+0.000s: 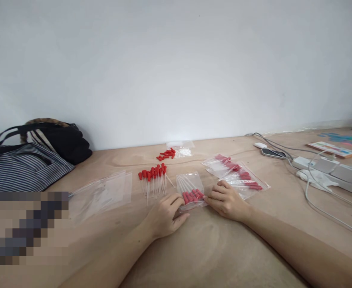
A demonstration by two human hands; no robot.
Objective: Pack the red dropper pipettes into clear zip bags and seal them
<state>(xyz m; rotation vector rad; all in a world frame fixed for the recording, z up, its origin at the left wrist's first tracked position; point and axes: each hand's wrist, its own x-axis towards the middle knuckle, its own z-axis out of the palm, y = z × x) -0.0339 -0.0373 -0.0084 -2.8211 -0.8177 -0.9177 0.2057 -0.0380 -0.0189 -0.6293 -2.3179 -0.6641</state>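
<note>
A clear zip bag lies on the table between my hands, holding several droppers with red bulbs toward me. My left hand is at its lower left corner, thumb and fingers closing on the bag's edge. At the right corner, my right hand has its fingers bent and pressed on the bag's edge. Several droppers with red bulbs lie loose to the left of the bag. Filled bags overlap just beyond my right hand. Flat clear bags are spread at the left.
Loose red bulbs lie near the wall beside a bag of clear tubes. A striped bag stands at the left. A phone, cables and a white power strip occupy the right side.
</note>
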